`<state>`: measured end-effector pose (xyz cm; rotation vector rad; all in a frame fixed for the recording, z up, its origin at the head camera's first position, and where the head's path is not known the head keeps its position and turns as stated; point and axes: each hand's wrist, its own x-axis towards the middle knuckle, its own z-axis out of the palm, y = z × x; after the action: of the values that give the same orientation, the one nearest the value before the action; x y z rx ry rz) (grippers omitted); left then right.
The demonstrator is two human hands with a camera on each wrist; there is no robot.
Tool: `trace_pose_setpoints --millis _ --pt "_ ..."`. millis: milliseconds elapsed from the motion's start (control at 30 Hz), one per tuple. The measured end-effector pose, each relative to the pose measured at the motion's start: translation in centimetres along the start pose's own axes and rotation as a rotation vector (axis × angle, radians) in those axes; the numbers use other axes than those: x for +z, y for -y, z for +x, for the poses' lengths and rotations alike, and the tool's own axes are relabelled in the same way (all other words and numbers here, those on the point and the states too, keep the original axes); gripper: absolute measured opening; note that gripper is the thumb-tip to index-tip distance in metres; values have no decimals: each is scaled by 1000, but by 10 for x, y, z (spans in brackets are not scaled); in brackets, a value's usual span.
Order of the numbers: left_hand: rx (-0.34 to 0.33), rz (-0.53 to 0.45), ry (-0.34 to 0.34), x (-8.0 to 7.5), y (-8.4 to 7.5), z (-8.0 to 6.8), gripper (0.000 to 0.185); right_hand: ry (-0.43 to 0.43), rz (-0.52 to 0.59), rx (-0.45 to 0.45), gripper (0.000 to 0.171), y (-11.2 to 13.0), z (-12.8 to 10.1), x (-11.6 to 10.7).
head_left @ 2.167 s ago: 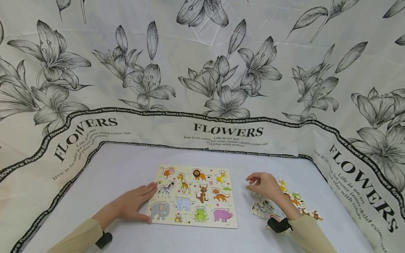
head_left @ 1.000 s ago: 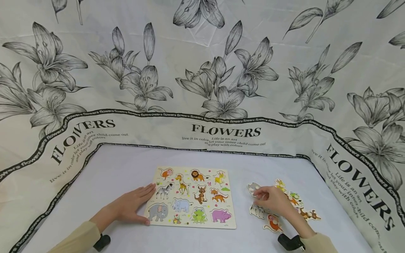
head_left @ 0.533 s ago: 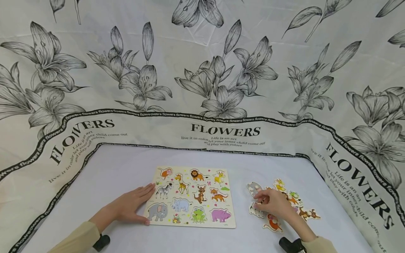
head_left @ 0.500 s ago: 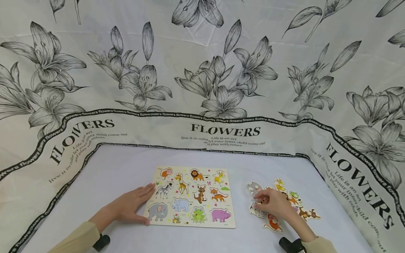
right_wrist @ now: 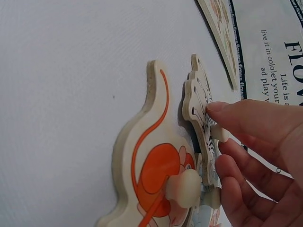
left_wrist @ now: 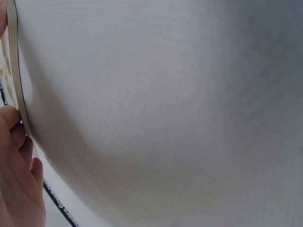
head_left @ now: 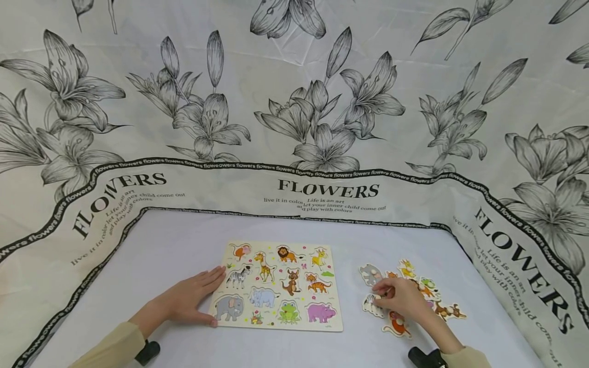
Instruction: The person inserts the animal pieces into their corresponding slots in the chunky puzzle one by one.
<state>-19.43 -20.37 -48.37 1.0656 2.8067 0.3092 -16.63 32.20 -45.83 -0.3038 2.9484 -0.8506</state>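
A wooden animal puzzle board (head_left: 330, 317) lies on the white cloth. My left hand (head_left: 198, 299) rests flat on its left edge, fingers straight; in the left wrist view the fingers (left_wrist: 16, 156) touch the board's thin edge (left_wrist: 14, 71). My right hand (head_left: 385, 296) sits over a pile of loose animal pieces to the right of the board. Its fingertips (right_wrist: 222, 111) pinch the small peg of the zebra piece (right_wrist: 199, 113), seen also as the zebra piece (head_left: 368, 305). An orange monkey piece (right_wrist: 147, 175) lies right beside it.
A grey elephant piece (head_left: 369, 273) lies at the far-left of the pile, with giraffe, frog and other pieces (head_left: 428, 289) behind my right hand. A flower-printed cloth wall (head_left: 322, 128) rings the table on three sides. Black wrist mounts (head_left: 149, 352) sit near the front edge.
My right hand has drawn back toward me from the far-left of the pile, uncovering the grey elephant piece, and has settled on the zebra piece. The left hand has stayed put.
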Motion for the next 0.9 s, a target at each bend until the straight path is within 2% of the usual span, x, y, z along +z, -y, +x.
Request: trace_pose_setpoints --millis 167,400,667,900 --pt "16 15 -6 1 1 0 108 -19 -17 11 20 0 0 1" --pt "12 18 0 2 1 0 108 -44 -49 80 18 4 1 2" --pt "17 3 -2 -1 0 -1 107 -34 -66 130 17 5 2 2" --pt "22 22 -6 1 1 0 107 -23 -81 133 15 7 2 1"
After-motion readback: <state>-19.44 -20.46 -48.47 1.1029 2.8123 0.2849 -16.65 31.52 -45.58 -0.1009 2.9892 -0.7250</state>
